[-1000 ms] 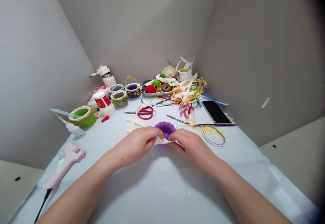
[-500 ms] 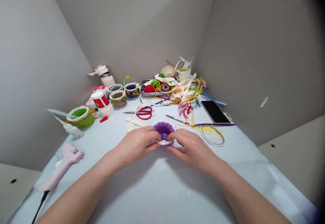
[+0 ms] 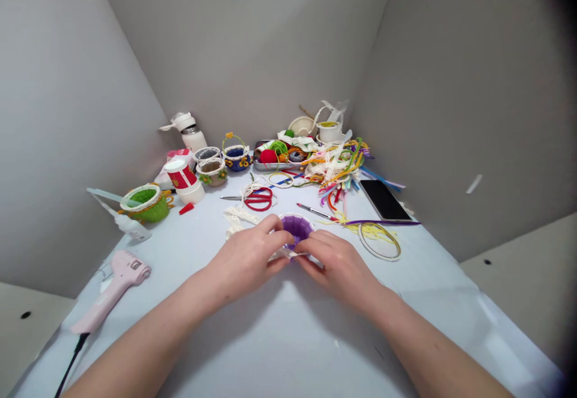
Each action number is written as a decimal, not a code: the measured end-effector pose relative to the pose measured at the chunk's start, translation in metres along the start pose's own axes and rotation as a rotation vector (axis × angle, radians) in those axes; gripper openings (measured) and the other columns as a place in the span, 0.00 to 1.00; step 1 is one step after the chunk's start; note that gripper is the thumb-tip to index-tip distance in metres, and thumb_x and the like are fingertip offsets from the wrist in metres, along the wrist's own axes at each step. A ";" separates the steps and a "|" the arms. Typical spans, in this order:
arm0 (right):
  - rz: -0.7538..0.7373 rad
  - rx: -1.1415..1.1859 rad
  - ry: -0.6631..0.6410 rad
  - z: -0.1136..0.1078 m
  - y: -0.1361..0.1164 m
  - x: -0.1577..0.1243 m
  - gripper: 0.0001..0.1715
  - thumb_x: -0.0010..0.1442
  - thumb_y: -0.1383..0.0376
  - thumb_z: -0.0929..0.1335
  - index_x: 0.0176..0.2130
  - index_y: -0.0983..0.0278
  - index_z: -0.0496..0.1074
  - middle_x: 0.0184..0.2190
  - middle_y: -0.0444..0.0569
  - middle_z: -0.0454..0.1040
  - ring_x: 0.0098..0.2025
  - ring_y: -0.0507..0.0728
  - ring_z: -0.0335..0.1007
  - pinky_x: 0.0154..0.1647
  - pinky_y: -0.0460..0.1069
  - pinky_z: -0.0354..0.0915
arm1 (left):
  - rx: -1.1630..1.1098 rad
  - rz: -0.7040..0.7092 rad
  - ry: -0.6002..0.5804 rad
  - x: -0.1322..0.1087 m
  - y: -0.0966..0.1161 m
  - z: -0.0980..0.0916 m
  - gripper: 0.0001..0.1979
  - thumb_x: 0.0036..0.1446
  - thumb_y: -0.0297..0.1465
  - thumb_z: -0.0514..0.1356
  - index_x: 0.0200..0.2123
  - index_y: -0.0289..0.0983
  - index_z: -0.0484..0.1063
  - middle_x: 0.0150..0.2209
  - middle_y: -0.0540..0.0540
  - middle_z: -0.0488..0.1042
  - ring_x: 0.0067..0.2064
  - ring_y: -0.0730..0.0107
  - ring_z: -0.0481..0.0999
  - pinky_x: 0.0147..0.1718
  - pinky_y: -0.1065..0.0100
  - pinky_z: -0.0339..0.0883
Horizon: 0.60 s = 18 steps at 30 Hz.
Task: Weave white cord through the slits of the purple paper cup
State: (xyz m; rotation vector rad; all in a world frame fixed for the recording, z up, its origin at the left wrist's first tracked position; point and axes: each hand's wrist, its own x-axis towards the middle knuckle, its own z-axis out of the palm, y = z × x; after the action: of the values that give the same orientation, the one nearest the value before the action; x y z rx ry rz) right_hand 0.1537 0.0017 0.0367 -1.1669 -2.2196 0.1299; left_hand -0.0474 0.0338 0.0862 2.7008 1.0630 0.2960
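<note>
- Grasping the near-left wall of a purple ribbed cup [image 3: 298, 225] with the left hand [image 3: 256, 252], bare and bent at the knuckles.
- Pinching the cup's near-right edge with the right hand [image 3: 336, 260], close to the left fingertips.
- Gripping white lace trim [image 3: 288, 254] between both sets of fingertips, along the near side of the cup's rim.
- Holding the cup open end up, mid-table in front of the body; cannot tell about contact between its base and the pale tabletop [image 3: 288, 338], behind the fingers.
- Just beyond the left hand, looking onto a loose lace strip [image 3: 237, 217]; farther on, onto red-handled scissors [image 3: 258, 199], flat, with blades to the left.
- Past the right hand, facing a pen [image 3: 315, 211], a round hoop [image 3: 388, 259] and a black-screened smartphone [image 3: 385, 199].
- Off to the left, showing a pink glue gun [image 3: 115, 290] near a green basket [image 3: 155, 208] with a white rim.
- Toward the back wall, showing a blue handled basket [image 3: 237, 162], a metal tray [image 3: 279, 168] of yarn balls [image 3: 268, 156], and beside it a heap of colourful strips [image 3: 336, 166].
</note>
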 end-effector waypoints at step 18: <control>0.061 0.080 -0.057 -0.009 0.004 -0.002 0.04 0.59 0.70 0.67 0.36 0.64 0.72 0.33 0.47 0.74 0.37 0.55 0.68 0.37 0.48 0.62 | -0.092 0.129 0.083 0.009 -0.003 0.019 0.07 0.58 0.28 0.58 0.40 0.38 0.74 0.41 0.45 0.75 0.44 0.64 0.74 0.42 0.65 0.69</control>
State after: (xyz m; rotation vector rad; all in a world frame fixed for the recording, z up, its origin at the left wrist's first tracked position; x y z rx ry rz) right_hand 0.1628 0.0009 0.0419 -1.2006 -2.2079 0.2777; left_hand -0.0379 0.0400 0.0684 2.7000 0.8741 0.4705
